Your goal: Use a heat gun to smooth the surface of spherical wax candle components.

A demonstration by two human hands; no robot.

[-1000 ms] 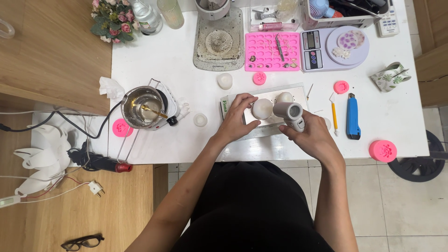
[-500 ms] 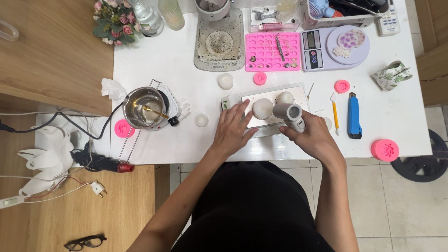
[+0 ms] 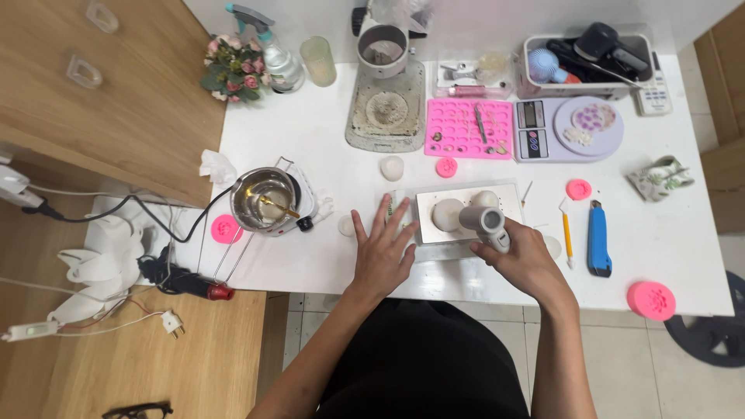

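Centrally, near the front edge of the white tabletop (image 3: 326, 132), the left hand (image 3: 382, 252) lies flat and open with fingers spread, its fingertips touching the left end of a white rectangular tray (image 3: 508, 195). The right hand (image 3: 521, 260) is closed around a grey handheld heat tool (image 3: 486, 223), whose round nozzle points over the tray. In the tray sit two pale rounded wax pieces (image 3: 448, 213), side by side, the right one partly hidden behind the tool. Toward the left edge, a small steel melting pot (image 3: 264, 199) on its heater holds clear liquid and a thin stick. Along the back edge, a pink silicone mould (image 3: 469, 128) carries tweezers and small bits in its round cells, a lilac kitchen scale (image 3: 570, 128) bears a purple flower-patterned disc, and a grey bin (image 3: 586, 56) in the back right corner holds dark tools and a blue ball. Compared with a second ago, the left hand has let go of the tray's left wax piece and slid down to lie flat; the right hand keeps its grip on the tool.
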